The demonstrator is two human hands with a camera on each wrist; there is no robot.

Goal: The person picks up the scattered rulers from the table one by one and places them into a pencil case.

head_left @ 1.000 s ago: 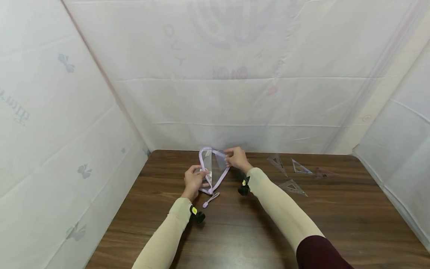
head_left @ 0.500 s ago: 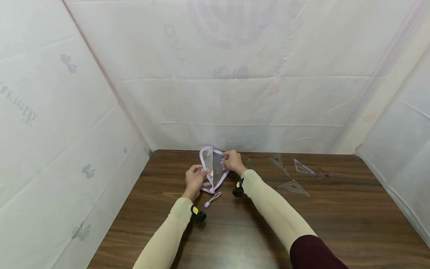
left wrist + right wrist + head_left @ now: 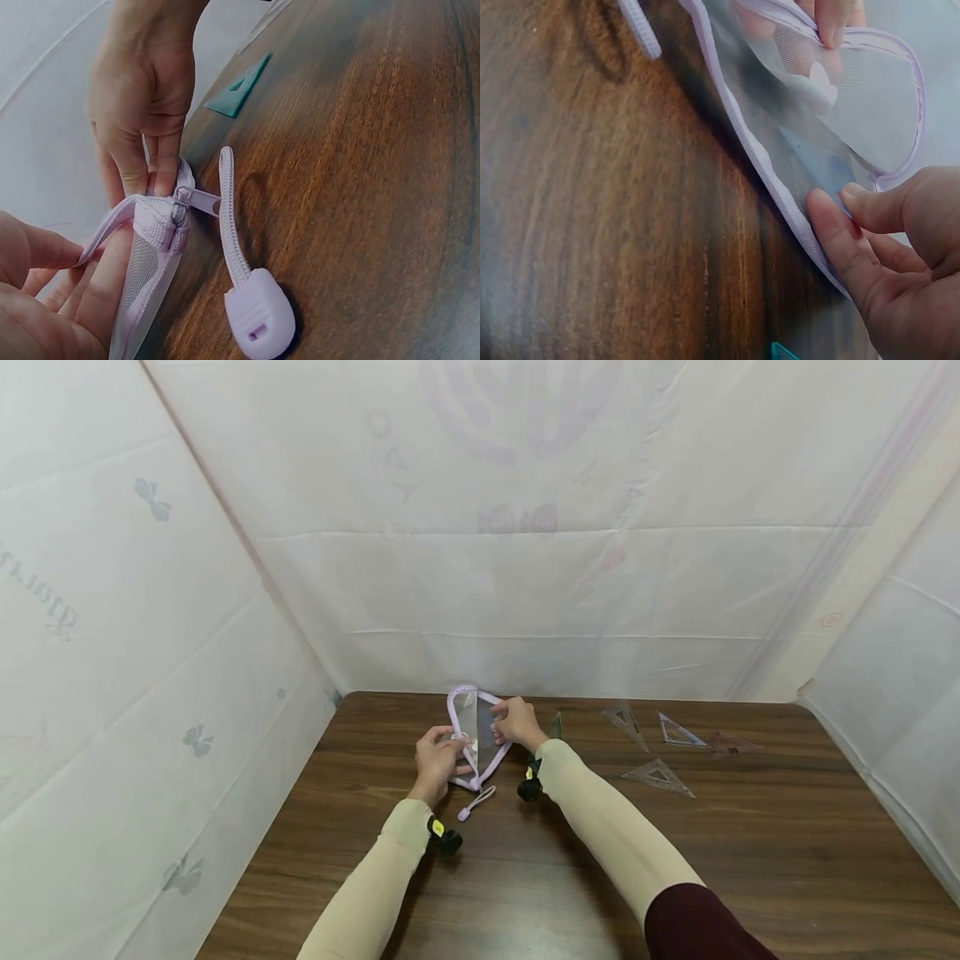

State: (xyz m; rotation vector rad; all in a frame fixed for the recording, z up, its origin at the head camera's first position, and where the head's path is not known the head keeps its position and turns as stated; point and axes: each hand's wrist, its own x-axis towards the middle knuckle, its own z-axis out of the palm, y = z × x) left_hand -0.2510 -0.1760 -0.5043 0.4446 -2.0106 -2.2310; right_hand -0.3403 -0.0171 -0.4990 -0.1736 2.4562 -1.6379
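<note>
A mesh zipper pouch (image 3: 452, 707) with lilac edging stands unzipped near the table's back edge. My left hand (image 3: 435, 764) grips its near left edge, thumb and fingers pinching the zipper tape and holding the mouth apart. My right hand (image 3: 516, 723) reaches into the mouth from the right. In the right wrist view its thumb and fingers pinch a bluish see-through set square (image 3: 816, 161), whose pointed part lies within the pouch against the mesh; the fingers hide the rest of it. A lilac zipper pull (image 3: 259, 315) on a cord loop hangs from the slider over the wood.
A green set square (image 3: 554, 727) lies just behind the right wrist. Further right are two clear set squares (image 3: 657, 777), a blue-edged one (image 3: 681, 731) and a reddish one (image 3: 735, 743). White printed sheets (image 3: 480, 610) wall the wooden table (image 3: 525, 885) at the back and sides.
My right hand has moved left and slightly down, carrying the bluish set square deeper into the pouch. The green set square now shows behind the wrist. My left hand keeps its hold.
</note>
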